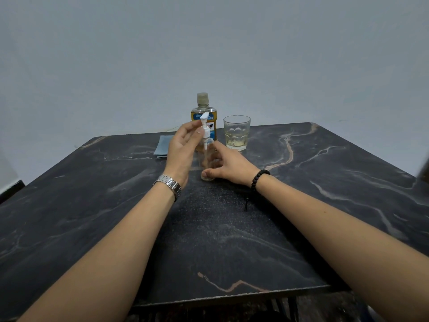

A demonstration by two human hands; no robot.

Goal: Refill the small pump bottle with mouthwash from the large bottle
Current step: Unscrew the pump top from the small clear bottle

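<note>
Closest to us is the near edge of the dark marble table (220,240), and there's a big bare stretch of tabletop between that edge and our hands, with only our two forearms crossing it. Plenty of bare table out to the left and right sides too.

Mid-table, we've got the small pump bottle (207,159) standing upright on the table. Our right hand (228,165) is wrapped around the lower part of it, thumb pressed at the base on the near side and the other fingers curled around the far side, so that one's a proper grip on the clear body. There's a black bead bracelet (258,180) on that wrist. Our left hand (183,149) comes in from the left side, silver watch (169,185) on the wrist, fingers partly curled with the tips up at the white pump head (204,126). Whether they're actually pinching the pump or just touching it, we can't really tell from this angle.

Just behind the small bottle sits the large mouthwash bottle (204,112), cap on, yellow liquid inside. Right of it, close but apart, is a glass (236,132) with some pale yellow liquid in the bottom. Left of the big bottle lies a folded blue cloth (163,145), near the far edge, then plain wall.
</note>
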